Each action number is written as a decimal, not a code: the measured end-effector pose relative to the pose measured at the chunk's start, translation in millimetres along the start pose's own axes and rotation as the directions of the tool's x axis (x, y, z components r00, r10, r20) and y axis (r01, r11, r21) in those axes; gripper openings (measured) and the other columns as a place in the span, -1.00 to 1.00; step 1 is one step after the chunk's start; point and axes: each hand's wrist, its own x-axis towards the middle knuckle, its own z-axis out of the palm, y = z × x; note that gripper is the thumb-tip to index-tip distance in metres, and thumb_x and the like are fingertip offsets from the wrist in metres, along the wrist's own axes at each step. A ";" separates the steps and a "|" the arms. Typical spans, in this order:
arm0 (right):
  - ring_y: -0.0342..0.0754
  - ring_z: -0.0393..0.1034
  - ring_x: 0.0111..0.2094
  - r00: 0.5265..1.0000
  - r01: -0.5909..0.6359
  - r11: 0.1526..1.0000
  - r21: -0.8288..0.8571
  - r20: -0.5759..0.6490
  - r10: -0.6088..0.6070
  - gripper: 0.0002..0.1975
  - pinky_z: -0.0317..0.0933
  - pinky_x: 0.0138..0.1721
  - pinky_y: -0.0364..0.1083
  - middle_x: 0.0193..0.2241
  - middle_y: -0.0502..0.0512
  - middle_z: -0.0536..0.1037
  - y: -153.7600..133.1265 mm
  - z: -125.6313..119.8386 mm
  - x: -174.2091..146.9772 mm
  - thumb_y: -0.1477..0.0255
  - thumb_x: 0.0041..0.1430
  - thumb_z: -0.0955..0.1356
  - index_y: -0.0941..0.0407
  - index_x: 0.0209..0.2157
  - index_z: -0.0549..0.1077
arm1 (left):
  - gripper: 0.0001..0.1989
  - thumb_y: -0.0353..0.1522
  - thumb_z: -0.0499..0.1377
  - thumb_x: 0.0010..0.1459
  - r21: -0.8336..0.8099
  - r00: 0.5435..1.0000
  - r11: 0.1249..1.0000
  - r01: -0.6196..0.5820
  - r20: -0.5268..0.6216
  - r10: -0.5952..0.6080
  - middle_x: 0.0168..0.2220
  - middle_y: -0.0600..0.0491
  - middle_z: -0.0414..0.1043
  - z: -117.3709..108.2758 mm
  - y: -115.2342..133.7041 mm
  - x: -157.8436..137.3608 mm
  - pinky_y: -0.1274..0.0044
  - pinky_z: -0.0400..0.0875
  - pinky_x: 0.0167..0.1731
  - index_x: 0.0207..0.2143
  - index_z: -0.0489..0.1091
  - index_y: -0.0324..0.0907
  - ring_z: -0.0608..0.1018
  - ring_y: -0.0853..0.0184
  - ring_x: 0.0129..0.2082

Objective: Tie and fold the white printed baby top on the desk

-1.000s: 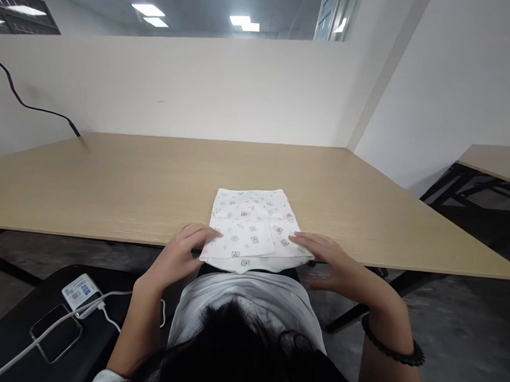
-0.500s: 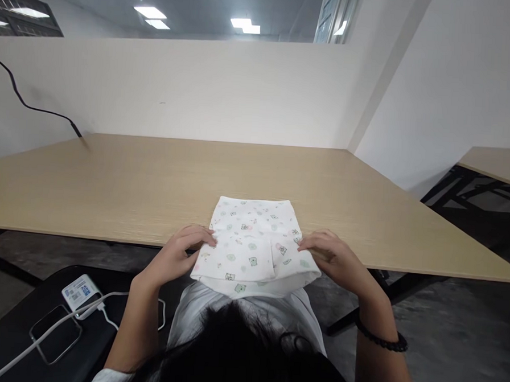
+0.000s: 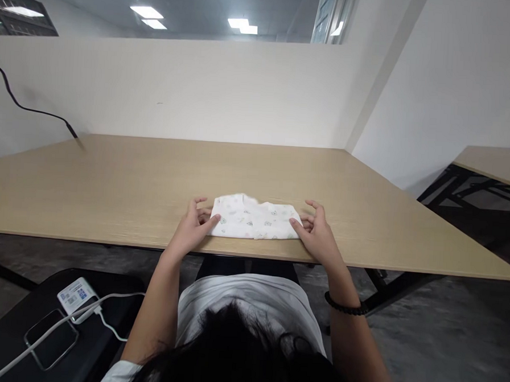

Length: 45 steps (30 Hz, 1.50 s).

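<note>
A white cloth [image 3: 253, 218] printed with small green and pink animal figures lies folded into a low, wide strip near the table's front edge. My left hand [image 3: 195, 225] pinches its left end, thumb on top and fingers beneath or behind. At the right end, my right hand [image 3: 316, 231] grips the cloth the same way, its index finger raised. The far edge of the cloth is uneven, with a bump left of its middle. A black bead bracelet [image 3: 345, 305] circles my right wrist.
The wooden table [image 3: 153, 174] runs back to a white wall [image 3: 243, 93]. A black cable [image 3: 37, 110] hangs at the left. On a black chair [image 3: 101, 348] lie a white box-shaped device [image 3: 76, 297] with a white cord and a phone-like frame [image 3: 50, 339]. Another table [image 3: 500, 161] stands right.
The cloth's near half has been folded away from me, so it is now a shorter strip wholly on the table. Both hands moved forward with its ends.
</note>
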 end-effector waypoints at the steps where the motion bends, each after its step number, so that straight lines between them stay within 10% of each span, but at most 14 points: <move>1: -0.06 0.39 -0.40 1.000 0.005 1.000 -0.013 -0.001 -0.006 -0.32 0.32 -0.32 -0.09 -0.27 0.16 0.52 0.6 -0.1 -0.1 0.16 0.12 0.36 0.21 0.18 0.19 | -0.28 -0.12 0.29 0.01 -0.006 1.000 1.000 -0.010 -0.009 0.010 -0.23 0.05 0.43 0.3 0.4 -0.6 0.62 0.33 -0.38 0.14 0.08 -0.14 0.47 0.43 -0.41; 9: -0.05 0.30 -0.44 0.997 0.067 0.959 -0.277 0.059 -0.052 -0.59 0.29 -0.31 -0.06 -0.43 0.11 0.44 1.5 -3.5 2.0 0.22 0.14 0.29 0.21 -0.16 0.57 | -0.66 -0.19 0.13 0.07 0.236 0.999 0.971 -0.032 0.004 0.032 -0.54 0.10 0.33 3.8 11.1 -8.7 0.64 0.08 -0.56 -0.21 0.48 -0.23 0.26 0.45 -0.58; 14: 0.07 0.37 -0.12 0.988 0.147 0.917 -0.370 0.105 -0.116 -0.61 0.29 -0.01 0.06 -0.06 0.29 0.44 8.6 0.0 0.3 0.28 0.26 0.22 0.22 -0.11 0.55 | -0.68 -0.26 0.04 0.19 0.488 0.986 0.865 -0.113 -0.055 0.160 -0.18 -0.10 0.41 9.9 7.8 -11.7 0.36 0.45 -0.18 -0.16 0.49 -0.24 0.47 0.29 -0.35; 18: 0.20 0.28 0.07 0.969 0.244 0.850 -0.467 0.073 -0.238 -0.54 0.17 0.16 0.18 -0.02 0.39 0.40 -0.4 6.5 -7.9 0.24 0.35 0.17 0.25 0.01 0.49 | -0.47 -0.10 0.07 0.26 0.655 0.933 0.724 -0.215 -0.080 0.350 0.22 -0.29 0.15 35.4 20.1 -27.5 0.06 0.25 0.19 0.15 0.31 -0.25 0.28 -0.04 0.21; 22: 0.20 0.08 0.26 0.925 0.365 0.742 -0.562 0.126 -0.359 -0.38 0.03 0.27 0.18 0.23 0.43 0.21 -27.0 26.5 -19.7 0.15 0.44 0.07 0.33 0.25 0.28 | -0.14 0.12 -0.02 0.23 0.700 0.888 0.562 -0.442 0.251 0.386 0.41 -0.25 -0.20 71.4 31.7 -40.9 0.02 -0.03 0.34 0.38 -0.10 -0.21 -0.09 -0.05 0.41; 26: 0.17 0.01 0.33 0.908 0.414 0.642 -0.646 0.344 -0.239 -0.35 -0.07 0.31 0.21 0.31 0.33 0.14 -33.8 45.8 -30.1 0.09 0.46 0.07 0.24 0.34 0.16 | -0.14 0.13 -0.14 0.26 0.716 0.881 0.515 -0.470 0.411 0.233 0.39 -0.28 -0.12 82.6 23.1 -40.1 0.03 -0.02 0.35 0.38 -0.09 -0.28 -0.05 -0.03 0.41; 45: 0.20 -0.06 0.35 0.972 0.159 0.607 -0.779 0.232 0.045 -0.19 -0.23 0.34 0.29 0.34 0.35 0.03 -11.1 16.1 -38.1 -0.02 0.40 0.07 0.36 0.36 0.05 | -0.09 0.21 -0.09 0.19 0.811 0.961 0.516 -0.276 0.231 0.151 0.37 -0.18 -0.02 28.2 4.9 -51.9 0.02 -0.11 0.38 0.35 0.02 -0.25 0.04 -0.03 0.39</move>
